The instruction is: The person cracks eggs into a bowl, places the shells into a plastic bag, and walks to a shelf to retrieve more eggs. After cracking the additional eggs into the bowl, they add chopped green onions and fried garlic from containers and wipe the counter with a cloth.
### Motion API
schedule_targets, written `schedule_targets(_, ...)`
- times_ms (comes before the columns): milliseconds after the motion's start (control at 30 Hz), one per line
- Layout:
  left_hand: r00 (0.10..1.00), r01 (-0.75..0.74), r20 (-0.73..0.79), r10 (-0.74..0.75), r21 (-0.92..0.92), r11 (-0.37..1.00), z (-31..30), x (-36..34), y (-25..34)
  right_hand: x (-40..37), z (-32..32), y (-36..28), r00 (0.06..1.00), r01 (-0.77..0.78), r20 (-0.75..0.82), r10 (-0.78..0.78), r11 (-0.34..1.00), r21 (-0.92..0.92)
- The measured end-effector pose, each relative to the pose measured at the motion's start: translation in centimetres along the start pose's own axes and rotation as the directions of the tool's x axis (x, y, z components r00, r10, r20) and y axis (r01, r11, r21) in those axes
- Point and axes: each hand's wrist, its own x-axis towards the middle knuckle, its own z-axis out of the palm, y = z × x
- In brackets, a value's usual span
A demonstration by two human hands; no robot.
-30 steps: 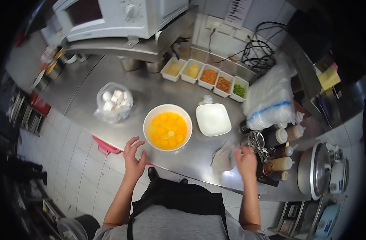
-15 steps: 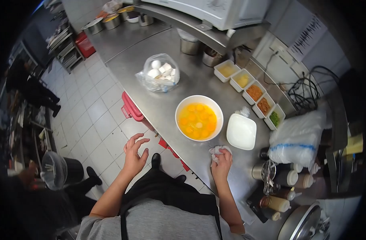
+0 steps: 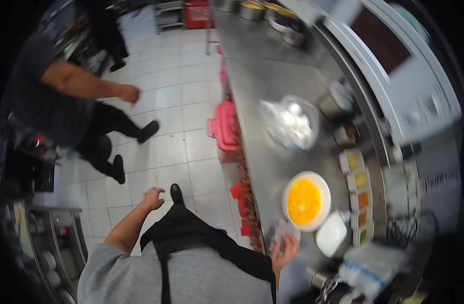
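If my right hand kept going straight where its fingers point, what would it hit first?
Probably the crumpled cloth at the fingertips of the right hand; just beyond lies the bowl of eggs. Blur makes depth unsure.

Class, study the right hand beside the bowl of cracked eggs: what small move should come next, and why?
Probably move the right hand onto the crumpled cloth and grip it: the cloth lies right beside the open hand, short of the bowl of cracked eggs, while the left hand hangs over the floor.

Colours, table and floor.
White bowl [image 3: 306,201] of yellow-orange egg; white dish [image 3: 331,233]; steel-grey table [image 3: 272,91]; pink-red bin [image 3: 225,125]; white-tiled floor [image 3: 176,101].
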Motion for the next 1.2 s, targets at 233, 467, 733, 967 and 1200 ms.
schedule_targets(233, 0.867, 0.351, 0.327, -0.376, 0.136, 0.927, 3.7, 1.7, -23.4, 6.8, 10.1, -9.8, 0.983, 0.146, 0.090, -0.163, 0.975, 0.171)
schedule_targets(467, 0.950, 0.293, 0.018, -0.312, -0.398, 0.869, -1.6, 10.2, -23.2, 15.2, 25.7, -13.9, 0.718, -0.134, 0.695, -0.047, 0.970, 0.204)
schedule_targets(733, 0.972, 0.165, -0.029, -0.235, -0.627, 0.761, -10.5, 19.1, -19.5, 12.4, 37.8, 0.9, 0.139, 0.025, 0.938, 0.317, 0.946, -0.323)
schedule_targets(967, 0.864, 0.496, 0.160, -0.477, -0.427, 0.756, -8.0, 20.6, -27.3, 20.5, 50.0, -1.9, 0.043, -0.096, 0.933, 0.356, 0.931, -0.351)
schedule_targets(1200, 0.729, 0.547, 0.146, -0.669, -0.712, 0.441, -15.7, 24.0, -25.7, 41.2, 66.3, -11.8, 0.202, 0.081, 0.968, -0.150, 0.987, 0.136)
